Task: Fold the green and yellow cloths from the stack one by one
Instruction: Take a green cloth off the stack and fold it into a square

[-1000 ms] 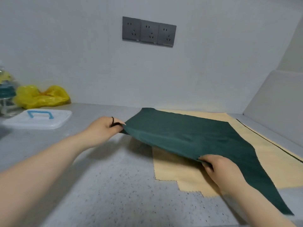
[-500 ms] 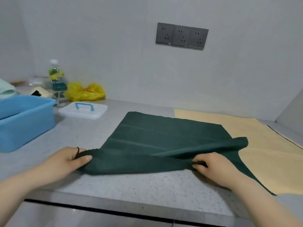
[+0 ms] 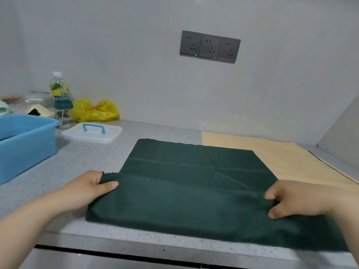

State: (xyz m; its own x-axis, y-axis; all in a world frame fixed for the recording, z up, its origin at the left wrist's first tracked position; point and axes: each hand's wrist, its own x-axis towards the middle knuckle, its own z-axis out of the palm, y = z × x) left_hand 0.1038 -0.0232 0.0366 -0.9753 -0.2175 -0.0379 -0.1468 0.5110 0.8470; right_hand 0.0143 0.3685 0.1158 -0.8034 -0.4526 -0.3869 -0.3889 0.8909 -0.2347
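On my feed the green cloth lies on the speckled countertop, its near portion doubled over into a thicker band that runs close to the counter's front edge. The left hand grips the left end of that band: the thumb lies flat on top and the fingers curl round the edge (a dark ring or band shows on one finger). The right hand pinches the right end, thumb and curled fingers closed on a bunched ridge of fabric. The yellow cloth lies flat behind and to the right, and the green one seems to overlap its near corner, though I can't be sure from this angle. Further left stand a blue tub, a white lid with a blue handle, a yellow bag and a bottle.
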